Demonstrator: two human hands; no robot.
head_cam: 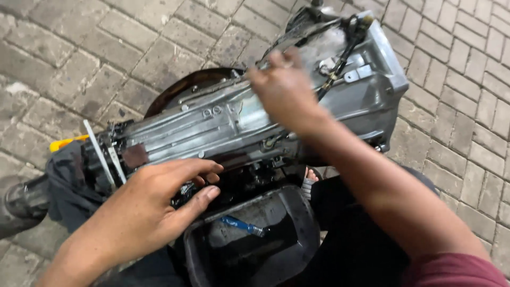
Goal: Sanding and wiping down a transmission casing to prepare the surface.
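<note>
Resting open on the gearbox housing, nothing is gripped by left hand or right hand; fingers could be pinched if it rolls toward the black pan.

Head camera looks steeply down, probably close.

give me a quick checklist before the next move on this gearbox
1. Left hand at the open underside of the gearbox, fingers spread, holding nothing: ok.
2. Right hand resting on top of the casing near the cable: ok.
3. Pan lying off, just below the opening: ok.
4. Blue tool inside the pan, within reach of the left hand: ok.
5. Gearbox steady on the paving: cannot tell, its supports are hidden.
6. Cloth bunched at the left end, apart from both hands: ok.
</note>
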